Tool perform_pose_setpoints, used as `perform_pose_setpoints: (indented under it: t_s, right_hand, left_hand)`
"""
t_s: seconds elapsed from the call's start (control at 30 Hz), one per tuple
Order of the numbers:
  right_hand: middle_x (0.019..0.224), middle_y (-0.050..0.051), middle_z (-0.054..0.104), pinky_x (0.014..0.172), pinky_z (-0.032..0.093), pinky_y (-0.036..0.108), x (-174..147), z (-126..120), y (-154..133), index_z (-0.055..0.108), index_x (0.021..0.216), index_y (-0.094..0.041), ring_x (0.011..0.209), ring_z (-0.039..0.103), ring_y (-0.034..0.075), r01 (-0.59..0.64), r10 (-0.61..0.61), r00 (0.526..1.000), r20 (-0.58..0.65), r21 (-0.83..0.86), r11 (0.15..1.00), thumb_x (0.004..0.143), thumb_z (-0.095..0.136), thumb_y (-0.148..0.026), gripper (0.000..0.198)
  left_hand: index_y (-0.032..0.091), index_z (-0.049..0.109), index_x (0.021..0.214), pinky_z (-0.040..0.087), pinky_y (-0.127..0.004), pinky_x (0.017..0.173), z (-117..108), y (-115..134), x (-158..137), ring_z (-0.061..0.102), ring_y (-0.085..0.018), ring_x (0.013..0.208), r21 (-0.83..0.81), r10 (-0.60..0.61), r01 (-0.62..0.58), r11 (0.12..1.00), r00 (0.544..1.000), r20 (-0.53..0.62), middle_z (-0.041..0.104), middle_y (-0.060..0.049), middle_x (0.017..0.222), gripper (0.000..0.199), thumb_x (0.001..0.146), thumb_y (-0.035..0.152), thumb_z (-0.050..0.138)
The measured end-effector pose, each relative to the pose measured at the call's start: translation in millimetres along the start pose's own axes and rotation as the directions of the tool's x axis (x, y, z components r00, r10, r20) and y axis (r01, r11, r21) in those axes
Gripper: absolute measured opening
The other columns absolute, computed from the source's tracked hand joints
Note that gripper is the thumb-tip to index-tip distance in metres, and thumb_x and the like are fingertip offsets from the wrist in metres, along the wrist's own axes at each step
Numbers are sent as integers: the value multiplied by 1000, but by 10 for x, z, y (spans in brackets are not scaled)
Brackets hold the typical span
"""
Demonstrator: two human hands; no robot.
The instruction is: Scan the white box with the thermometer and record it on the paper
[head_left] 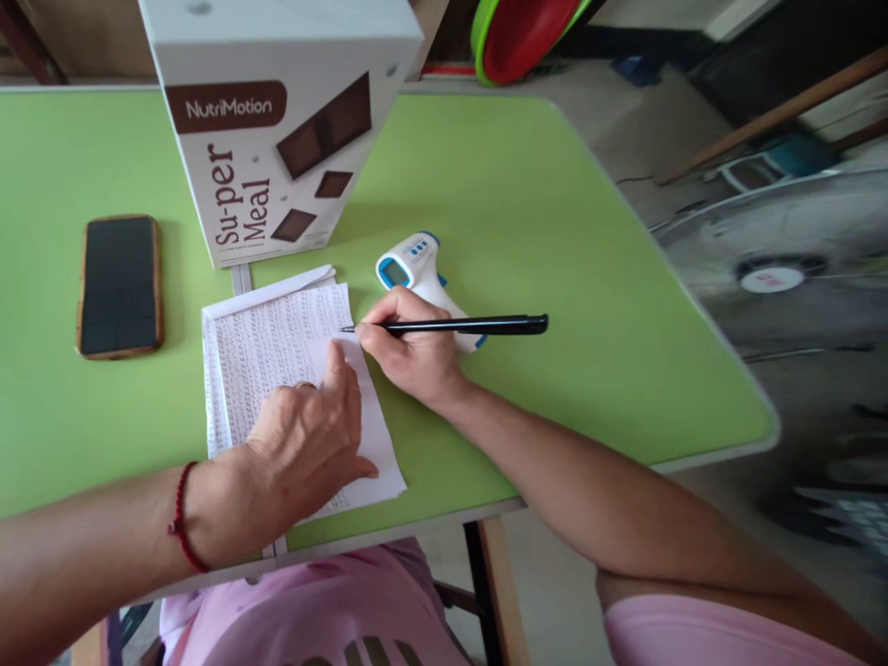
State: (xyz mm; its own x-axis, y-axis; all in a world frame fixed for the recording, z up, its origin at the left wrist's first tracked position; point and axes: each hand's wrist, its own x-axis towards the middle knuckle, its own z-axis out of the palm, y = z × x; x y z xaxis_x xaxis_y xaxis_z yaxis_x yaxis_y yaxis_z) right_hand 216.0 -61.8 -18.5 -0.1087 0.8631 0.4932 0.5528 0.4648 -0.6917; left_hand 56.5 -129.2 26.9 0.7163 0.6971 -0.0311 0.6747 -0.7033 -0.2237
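Observation:
My right hand grips a slim black pen, its tip at the upper right part of a sheet of paper. Rows of small handwriting fill the sheet's left and upper area, while part of its right side is blank. My left hand lies on the paper, index finger stretched toward the pen tip and thumb apart; it wears a ring and a red cord bracelet. Further pages show beneath, with a folded top edge. A white and blue infrared thermometer lies just behind my right hand, which partly covers it.
A tall white NutriMotion box stands behind the paper. To the left lies a phone in a brown case. The green table has a rounded corner at right, with a fan beyond it. Red and green basins are at the back.

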Motion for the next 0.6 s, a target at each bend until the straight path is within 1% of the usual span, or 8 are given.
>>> perform_pose_setpoints:
  t_s: [0.17, 0.3, 0.4, 0.5, 0.6]
  right_hand:
    - [49, -7, 49, 45, 34, 24, 3, 1, -6, 45, 62, -22, 45, 41, 8, -18, 18, 1000, 13, -6, 1000, 74, 55, -19, 16]
    - [50, -7, 49, 44, 34, 23, 5, -8, -7, 44, 61, -22, 44, 41, 7, 4, -4, 1000, 24, 12, 1000, 73, 55, -17, 17]
    - [49, -8, 48, 44, 33, 23, 5, -15, -7, 44, 61, -22, 43, 40, 7, -2, 2, 1000, 16, 9, 1000, 73, 55, -17, 17]
    - [50, -7, 50, 46, 36, 24, 3, -15, -2, 45, 61, -22, 45, 42, 8, -17, 17, 1000, 1, 10, 1000, 73, 55, -18, 16]
    - [51, -7, 51, 47, 36, 24, 1, -8, 3, 46, 62, -22, 46, 43, 8, -4, 4, 1000, 4, 3, 1000, 74, 56, -19, 16]
  left_hand:
    - [-3, 53, 130, 28, -32, 40, 14, 3, 10, 54, -15, 48, -12, -3, 2, 1000, 1000, -1, 42, -32, 140, 91, 76, 70, 55]
    - [-4, 52, 130, 25, -32, 39, 10, 1, 21, 53, -16, 47, -25, 0, 0, 1000, 1000, 6, 42, -33, 139, 93, 76, 71, 56]
    - [-3, 52, 131, 25, -32, 39, 16, 3, 30, 54, -16, 48, -34, -5, 5, 999, 1000, 14, 42, -33, 140, 94, 75, 72, 56]
    - [-4, 50, 132, 26, -32, 40, 16, 6, 33, 55, -16, 49, -39, -2, 3, 999, 1000, 27, 42, -33, 140, 93, 76, 70, 56]
    - [-4, 50, 133, 27, -32, 40, 6, 6, 32, 56, -17, 50, -38, -6, 8, 999, 999, 46, 41, -33, 141, 93, 77, 69, 56]
